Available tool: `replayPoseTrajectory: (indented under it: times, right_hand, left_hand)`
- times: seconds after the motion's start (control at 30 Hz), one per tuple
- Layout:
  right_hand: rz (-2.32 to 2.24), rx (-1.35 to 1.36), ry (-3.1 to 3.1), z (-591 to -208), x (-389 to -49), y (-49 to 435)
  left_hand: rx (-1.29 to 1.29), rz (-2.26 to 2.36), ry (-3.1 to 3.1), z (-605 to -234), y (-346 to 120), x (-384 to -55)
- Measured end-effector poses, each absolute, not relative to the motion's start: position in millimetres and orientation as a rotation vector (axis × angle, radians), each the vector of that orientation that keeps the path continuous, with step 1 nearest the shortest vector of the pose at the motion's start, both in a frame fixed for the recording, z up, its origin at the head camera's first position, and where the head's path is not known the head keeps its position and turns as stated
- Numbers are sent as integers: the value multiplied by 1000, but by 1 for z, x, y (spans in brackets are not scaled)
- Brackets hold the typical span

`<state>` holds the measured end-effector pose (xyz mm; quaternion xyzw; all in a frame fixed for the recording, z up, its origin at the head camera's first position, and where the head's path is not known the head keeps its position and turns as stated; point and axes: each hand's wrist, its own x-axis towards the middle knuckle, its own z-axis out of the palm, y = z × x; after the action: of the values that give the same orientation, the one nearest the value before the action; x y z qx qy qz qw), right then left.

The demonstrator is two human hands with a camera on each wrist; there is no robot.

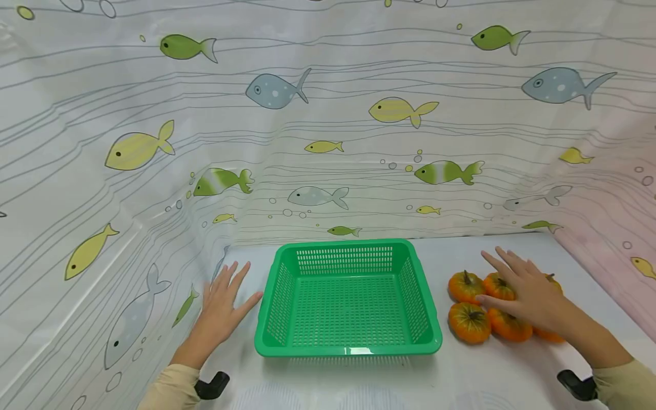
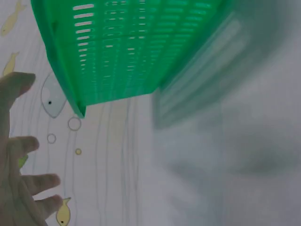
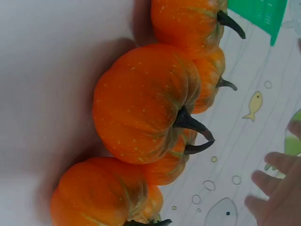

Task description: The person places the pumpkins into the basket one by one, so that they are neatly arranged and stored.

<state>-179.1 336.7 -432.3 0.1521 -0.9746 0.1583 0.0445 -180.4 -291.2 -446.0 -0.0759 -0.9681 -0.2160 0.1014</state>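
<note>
A green plastic basket (image 1: 348, 348) with slotted walls stands in the middle of the white table, nothing inside it. To its right, several small orange pumpkins (image 1: 468, 323) with dark stems sit close together in two rows. My left hand (image 1: 221, 307) hovers beside the basket's left wall, fingers spread and holding nothing. Over the pumpkin group is my right hand (image 1: 533, 293), its fingers outstretched and partly hiding the pumpkins at the right. In the right wrist view its fingers (image 3: 270, 181) show apart from the nearest pumpkin (image 3: 141, 103).
A white cloth printed with fish (image 1: 328, 142) hangs behind the table (image 1: 246, 364) and along both sides. Black straps (image 1: 212, 386) with wrist cameras show at both sleeves.
</note>
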Motion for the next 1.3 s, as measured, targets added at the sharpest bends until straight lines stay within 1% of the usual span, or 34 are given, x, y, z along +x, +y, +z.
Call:
replayPoseTrajectory:
  times: [0.13,0.27,0.47,0.63,1.03,1.3]
  right_hand:
    - [600,495,-3034,-434,-188,337]
    - [691,528,-3050,-438,-198,337]
    - [708,491,-3106,-447,-208,339]
    - [718,494,-3129,-455,-214,340]
    - [713,518,-3115,-469,-221,342]
    - [702,517,-3155,-467,-229,335]
  left_hand:
    - [-211,-945,-2810,-447,-289,-189]
    - [-105,-1246,-2770,-447,-284,-195]
    - [34,-1653,-2725,-454,-272,-207]
    - [146,-1833,-2701,-465,-267,-216]
    - [110,-2205,-2508,-475,-268,-225]
    - [160,-2283,-2418,-484,-272,-225]
